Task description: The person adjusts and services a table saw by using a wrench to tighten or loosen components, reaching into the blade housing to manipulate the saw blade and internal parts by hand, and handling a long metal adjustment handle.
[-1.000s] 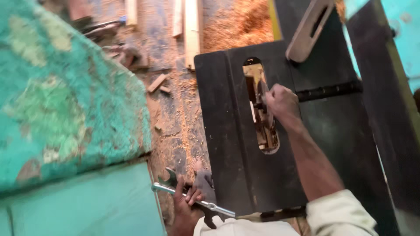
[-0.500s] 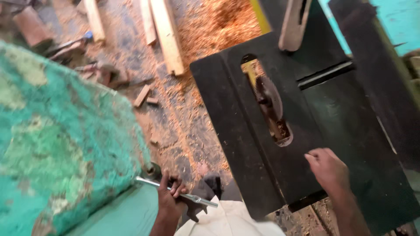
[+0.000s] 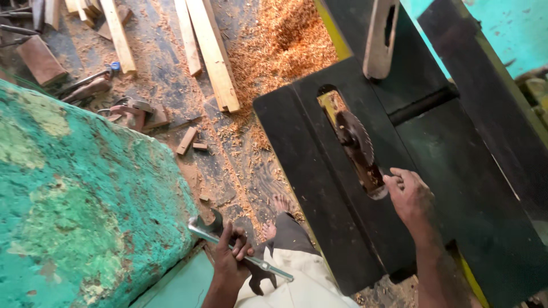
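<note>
My left hand [image 3: 229,258] grips a long metal wrench [image 3: 240,255] low in the view, beside a green machine body [image 3: 80,205]. My right hand [image 3: 408,197] rests on the black saw table [image 3: 319,194] with its fingers at the near end of the blade slot. A round toothed saw blade [image 3: 355,140] stands in that slot, just beyond my fingertips. The hand holds nothing. My bare feet [image 3: 274,214] show on the floor below.
Sawdust [image 3: 285,40] lies heaped on the floor past the table. Wooden planks [image 3: 208,51] and offcuts [image 3: 187,140] are scattered at the top left. A pale wooden push handle [image 3: 381,37] lies on the table's far side.
The view has shifted so the table sits further right. My right hand has moved from the table's near edge up to the blade slot. The left hand keeps hold of the wrench.
</note>
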